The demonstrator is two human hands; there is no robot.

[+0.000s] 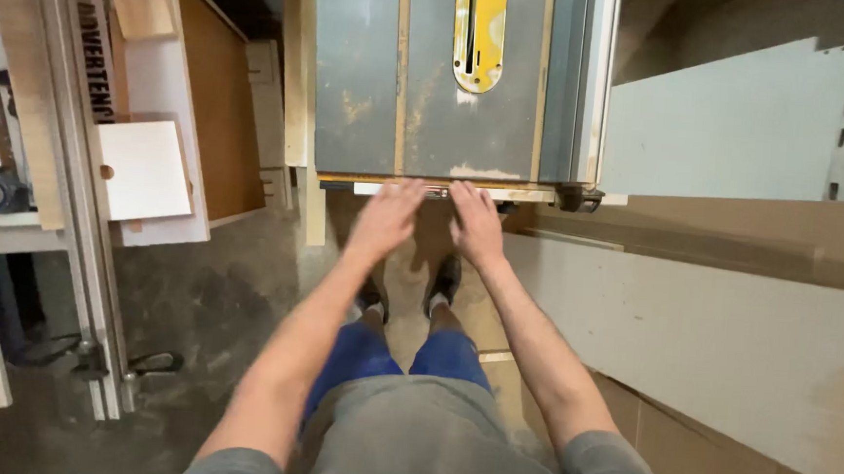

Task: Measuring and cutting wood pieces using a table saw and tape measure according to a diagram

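While we stood at the table saw (451, 83), our left hand (384, 220) and right hand (476, 226) lay flat and spread, gripping nothing, fingertips on a thin pale strip (454, 192) along the table's near edge. The yellow blade insert (479, 31) sat well beyond our hands (we could not tell whether it ran). Pushing the strip forward with bare fingers could, we judged, bring them toward the blade.
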